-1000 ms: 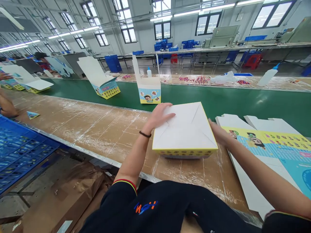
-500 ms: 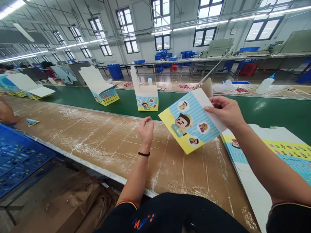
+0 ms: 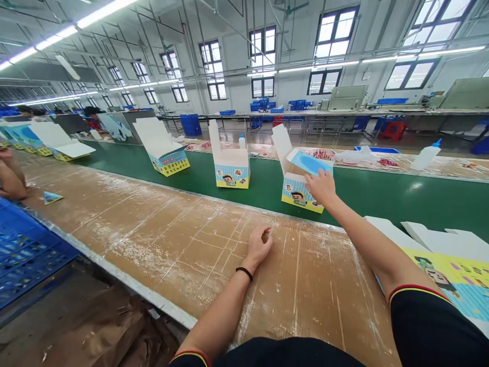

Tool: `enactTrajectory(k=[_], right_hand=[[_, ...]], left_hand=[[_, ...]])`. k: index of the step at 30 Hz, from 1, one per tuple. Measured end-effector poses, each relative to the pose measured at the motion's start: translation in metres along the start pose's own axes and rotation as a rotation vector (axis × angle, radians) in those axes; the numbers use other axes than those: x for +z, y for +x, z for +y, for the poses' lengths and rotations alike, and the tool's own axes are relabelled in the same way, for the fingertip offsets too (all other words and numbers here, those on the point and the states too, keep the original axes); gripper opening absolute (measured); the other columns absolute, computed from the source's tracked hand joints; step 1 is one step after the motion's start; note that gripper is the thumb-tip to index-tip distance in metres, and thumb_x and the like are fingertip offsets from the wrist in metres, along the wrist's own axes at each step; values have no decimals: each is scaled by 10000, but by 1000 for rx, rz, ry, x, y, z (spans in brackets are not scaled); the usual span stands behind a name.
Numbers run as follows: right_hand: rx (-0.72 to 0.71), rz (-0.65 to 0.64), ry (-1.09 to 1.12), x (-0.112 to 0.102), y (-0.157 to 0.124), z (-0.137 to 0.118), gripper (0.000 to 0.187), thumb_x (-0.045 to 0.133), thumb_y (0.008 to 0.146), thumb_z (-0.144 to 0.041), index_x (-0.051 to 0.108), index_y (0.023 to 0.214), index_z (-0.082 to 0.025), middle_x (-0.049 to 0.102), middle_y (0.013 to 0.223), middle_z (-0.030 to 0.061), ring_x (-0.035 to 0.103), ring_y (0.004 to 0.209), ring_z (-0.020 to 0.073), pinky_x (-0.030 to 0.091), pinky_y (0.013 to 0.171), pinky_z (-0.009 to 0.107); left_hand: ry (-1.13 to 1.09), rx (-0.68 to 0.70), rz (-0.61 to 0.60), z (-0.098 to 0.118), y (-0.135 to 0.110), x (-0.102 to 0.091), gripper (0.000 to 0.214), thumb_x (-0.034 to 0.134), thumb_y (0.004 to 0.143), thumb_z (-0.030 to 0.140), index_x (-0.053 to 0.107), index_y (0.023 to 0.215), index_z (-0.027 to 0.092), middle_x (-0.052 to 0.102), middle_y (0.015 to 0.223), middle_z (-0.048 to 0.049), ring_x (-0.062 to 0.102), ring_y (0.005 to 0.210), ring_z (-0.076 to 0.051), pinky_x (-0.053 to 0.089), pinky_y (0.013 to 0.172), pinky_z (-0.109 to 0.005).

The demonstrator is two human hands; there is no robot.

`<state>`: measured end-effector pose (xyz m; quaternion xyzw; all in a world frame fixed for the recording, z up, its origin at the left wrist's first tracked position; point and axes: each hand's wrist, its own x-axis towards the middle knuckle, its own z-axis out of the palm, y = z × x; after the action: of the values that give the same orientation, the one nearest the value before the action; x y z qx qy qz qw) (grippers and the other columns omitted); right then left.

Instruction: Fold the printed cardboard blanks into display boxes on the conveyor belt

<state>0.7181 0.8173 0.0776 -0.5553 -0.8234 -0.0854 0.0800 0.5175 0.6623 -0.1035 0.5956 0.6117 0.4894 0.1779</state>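
A small carton [image 3: 301,191] stands on the green conveyor belt, its front blue-striped and yellow with cartoon figures, a tall white flap raised behind. My right hand [image 3: 321,187] lies over its near right side, fingers spread and touching the top edge beside a blue inner panel. My left hand [image 3: 260,245] hovers low over or rests on the brown tabletop, loosely curled with thumb and fingers apart and nothing between them. To the left on the belt stand a matching carton [image 3: 232,176] and another open carton [image 3: 171,163].
Flat printed cartons [image 3: 451,270] lie stacked at right on the taped brown table [image 3: 183,244]. The green belt [image 3: 367,188] runs across behind it. Beyond stands a glue bottle [image 3: 425,157]. At left are a blue crate [image 3: 34,250], a small printed triangle [image 3: 51,197] and another person's arm [image 3: 11,176].
The carton has gone from my raised right hand above the table to upright on the belt. My right hand has moved forward with it; my left hand is lower.
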Motion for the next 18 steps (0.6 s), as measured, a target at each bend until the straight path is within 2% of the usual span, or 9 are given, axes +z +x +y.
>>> enactTrajectory(k=[2,4,7,8,10,12,14,16,18], right_hand=[[12,10,-47,-5,4,3,529,421,956,-367,596,1377,-98,580,1312,198,291,1500,366,255,1267,585],[105,4,-34,-7,10,8,694,438,950,-405,368,1584,-134,425,1512,189,249,1530,406,259,1263,625],[319,-10,140,-2,19,21,917,430,928,-461,4,1670,-132,74,1661,200,478,1362,392,467,1117,553],[380,13,221,1,22,27,962,437,916,-475,-45,1665,-114,-5,1663,209,527,1309,368,501,1083,525],[484,101,369,8,28,41,1000,444,898,-486,-49,1653,-53,-69,1656,223,519,1342,344,501,1128,495],[581,165,505,12,32,53,991,436,893,-478,-12,1638,-2,-28,1656,230,435,1452,320,457,1221,465],[654,156,601,15,31,62,947,411,895,-465,45,1627,13,123,1642,236,387,1496,299,407,1277,471],[677,121,647,18,23,65,893,405,893,-459,128,1627,-32,245,1615,206,401,1479,304,377,1290,511],[654,135,647,21,10,65,829,415,890,-458,233,1611,-92,271,1613,165,401,1469,310,366,1292,524]], left_hand=[[3,-10,-10,-2,-1,2,313,669,767,113,725,1072,150,725,957,-84,684,897,-196,552,900,-366],[2,-23,-17,-2,-2,3,305,673,771,120,727,1070,149,722,942,-80,683,877,-194,551,896,-366],[-7,-42,-23,-3,-2,4,309,678,776,125,728,1079,149,721,934,-77,684,874,-194,546,901,-368],[-12,-46,-26,-3,-2,4,313,679,776,125,728,1084,151,721,932,-74,684,874,-192,545,903,-366],[-21,-52,-28,-3,-1,4,322,683,771,121,729,1088,153,720,924,-71,684,875,-192,543,905,-364],[-29,-59,-25,-3,-1,3,320,685,765,118,730,1081,149,715,911,-73,687,875,-197,544,906,-370],[-37,-65,-22,-4,0,2,318,680,763,118,730,1076,142,712,899,-76,690,876,-200,547,909,-374],[-50,-66,-24,-5,1,0,313,670,766,130,729,1073,142,714,894,-74,692,876,-195,551,907,-366],[-65,-63,-30,-5,1,-3,309,657,768,151,727,1068,148,720,894,-70,692,867,-187,556,894,-349]])
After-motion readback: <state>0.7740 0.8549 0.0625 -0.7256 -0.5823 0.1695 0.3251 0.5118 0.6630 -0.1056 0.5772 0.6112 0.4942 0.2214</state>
